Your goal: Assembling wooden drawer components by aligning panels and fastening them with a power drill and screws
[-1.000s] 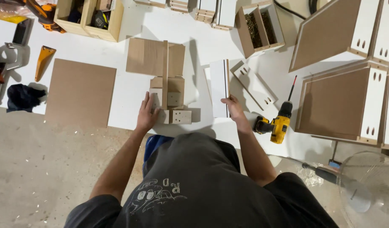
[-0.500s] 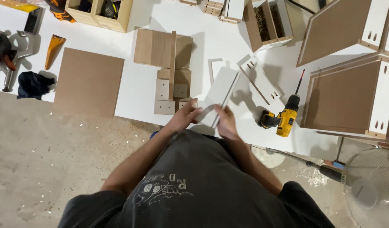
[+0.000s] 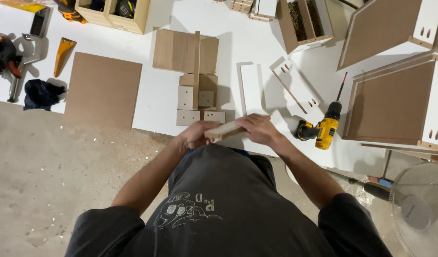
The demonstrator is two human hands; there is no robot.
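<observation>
Orange-handled clamp (image 3: 5,54) lies at the far left edge of the white worktable (image 3: 157,102), with a dark rag (image 3: 40,93) just below it and an orange wedge-shaped tool (image 3: 63,53) beside them. Right of these a plain brown square board (image 3: 102,90) rests flat, its lower edge near the table's front. At the top an open wooden box (image 3: 115,12) holds tools. Toward the middle a half-built wooden assembly (image 3: 195,76) stands, brown panels joined by an upright strip, with small pale blocks at its near end.

Below it, at the table's front edge, the left hand (image 3: 196,134) is closed round the left end of a short pale wooden strip (image 3: 223,130), fingers wrapped under it. That strip is lifted clear of the table, lying roughly level between both hands in front of the person's chest. The right hand (image 3: 258,128) covers its right end, fingers curled over the top, gripping it.

Further right a narrow white panel (image 3: 251,88) and a white slotted panel (image 3: 296,85) lie flat. A yellow and black cordless drill (image 3: 323,126) lies on its side near the right wrist. Beyond it stacked brown cabinet carcasses with white edges (image 3: 399,102) fill the right side, and a round wire fan guard (image 3: 418,209) shows at the lower right
</observation>
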